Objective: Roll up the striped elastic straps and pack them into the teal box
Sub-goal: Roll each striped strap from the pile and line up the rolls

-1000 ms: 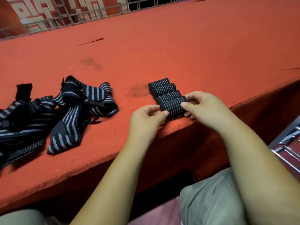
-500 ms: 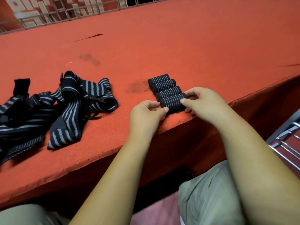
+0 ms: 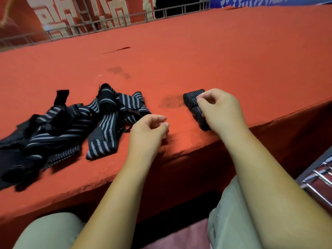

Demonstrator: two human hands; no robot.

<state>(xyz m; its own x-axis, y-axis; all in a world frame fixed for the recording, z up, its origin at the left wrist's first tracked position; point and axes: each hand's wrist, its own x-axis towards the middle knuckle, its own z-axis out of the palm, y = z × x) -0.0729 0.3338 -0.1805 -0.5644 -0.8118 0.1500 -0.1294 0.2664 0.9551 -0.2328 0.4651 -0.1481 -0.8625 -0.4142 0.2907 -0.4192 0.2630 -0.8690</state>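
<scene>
Several rolled black straps with grey stripes [image 3: 193,98] lie side by side in a row near the front edge of the red table [image 3: 215,60]. My right hand [image 3: 222,112] hovers over the near end of that row, fingers loosely curled, and covers part of it; I see nothing held in it. My left hand [image 3: 147,133] is to the left of the rolls, above bare cloth, fingers loosely curled and empty. A tangled pile of loose striped straps [image 3: 100,126] lies just left of it. No teal box is in view.
The red cloth stretches far back to a metal railing [image 3: 107,20]. A chrome frame [image 3: 319,178] stands low at the right beside my leg. The table's front edge runs just under both wrists.
Both hands have let go of the nearest roll. My left hand has moved left toward the loose pile, and my right hand has lifted and shifted over the row.
</scene>
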